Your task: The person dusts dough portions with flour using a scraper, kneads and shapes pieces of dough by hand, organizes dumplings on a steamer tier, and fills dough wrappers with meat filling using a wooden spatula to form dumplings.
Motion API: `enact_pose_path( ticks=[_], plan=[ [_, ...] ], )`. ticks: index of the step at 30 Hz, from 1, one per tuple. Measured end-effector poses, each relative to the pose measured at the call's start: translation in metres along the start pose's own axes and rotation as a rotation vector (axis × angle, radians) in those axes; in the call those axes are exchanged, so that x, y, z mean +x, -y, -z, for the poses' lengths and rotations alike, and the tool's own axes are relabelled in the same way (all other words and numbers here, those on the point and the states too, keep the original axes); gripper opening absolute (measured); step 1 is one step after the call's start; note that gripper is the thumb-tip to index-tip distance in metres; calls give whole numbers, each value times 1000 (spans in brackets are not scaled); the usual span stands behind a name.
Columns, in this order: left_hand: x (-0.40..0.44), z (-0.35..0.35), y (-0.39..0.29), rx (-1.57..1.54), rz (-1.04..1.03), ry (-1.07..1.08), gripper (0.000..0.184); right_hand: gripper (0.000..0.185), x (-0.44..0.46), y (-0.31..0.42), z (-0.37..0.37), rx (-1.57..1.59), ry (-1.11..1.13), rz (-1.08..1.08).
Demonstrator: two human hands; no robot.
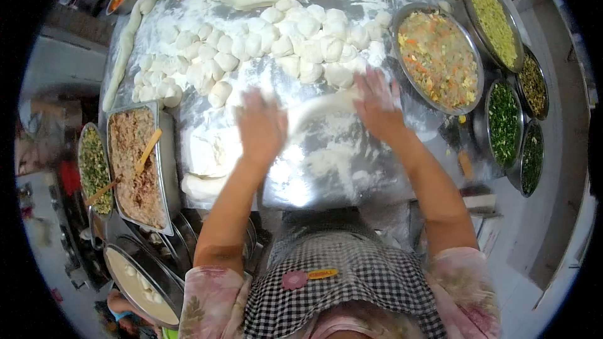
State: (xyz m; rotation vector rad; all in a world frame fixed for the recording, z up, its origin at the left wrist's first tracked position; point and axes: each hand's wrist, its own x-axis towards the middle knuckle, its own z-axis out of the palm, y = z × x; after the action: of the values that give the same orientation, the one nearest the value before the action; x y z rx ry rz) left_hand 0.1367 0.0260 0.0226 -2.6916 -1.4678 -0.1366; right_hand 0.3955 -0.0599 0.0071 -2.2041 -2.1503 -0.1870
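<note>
A dough rope (pixel 323 107) lies across the floured metal table between my two hands. My left hand (pixel 260 127) is palm down at its left end, open and flat, with the fingertips blurred. At the right end lies my right hand (pixel 379 108), open, its fingers stretched out over the dough. Just beyond my hands are many small dough pieces (pixel 311 50), dusted with flour. A larger lump of dough (pixel 210 152) rests left of my left hand, and a thick dough piece (pixel 204 186) sits at the front edge.
To the right stand a large bowl of mixed filling (pixel 436 56) and several bowls of yellow and green fillings (pixel 504 122). At left is a metal tray of meat filling (pixel 133 166) with a wooden spatula (pixel 149 150). A scraper (pixel 465 164) lies near the right edge.
</note>
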Motion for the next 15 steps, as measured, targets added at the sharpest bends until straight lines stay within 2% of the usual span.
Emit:
enact_pose_path(
  ticks=[1, 2, 3, 4, 5, 7, 10, 13, 15],
  plan=[
    [-15, 7, -9, -273, -150, 92, 40, 61, -17, -3, 0, -116, 50, 99],
    [-18, 46, -28, -318, -105, 486, 33, 62, -37, -7, 9, -69, 118, 78],
    [-41, 37, -33, -337, -277, 397, 38, 63, -62, -8, 21, -23, 186, 57],
    [-69, 32, -28, -374, -582, -64, 46, 64, -80, -6, 31, 26, 256, 39],
    [-76, 63, -35, -335, -601, 71, 55, 65, -86, 4, 48, 60, 280, 28],
    [-91, 55, -30, -463, -535, 1, 62, 67, -87, 27, 83, 134, 328, 3],
    [-86, 56, -24, -488, -479, 290, 66, 56, -77, 60, 71, 452, 207, 288],
    [-87, 45, -9, -359, -549, 346, 68, 64, -74, 63, 41, 494, 624, 256],
    [-73, 50, 15, -237, -276, 546, 68, 60, -81, 54, 49, 433, 606, 135]
  ],
)
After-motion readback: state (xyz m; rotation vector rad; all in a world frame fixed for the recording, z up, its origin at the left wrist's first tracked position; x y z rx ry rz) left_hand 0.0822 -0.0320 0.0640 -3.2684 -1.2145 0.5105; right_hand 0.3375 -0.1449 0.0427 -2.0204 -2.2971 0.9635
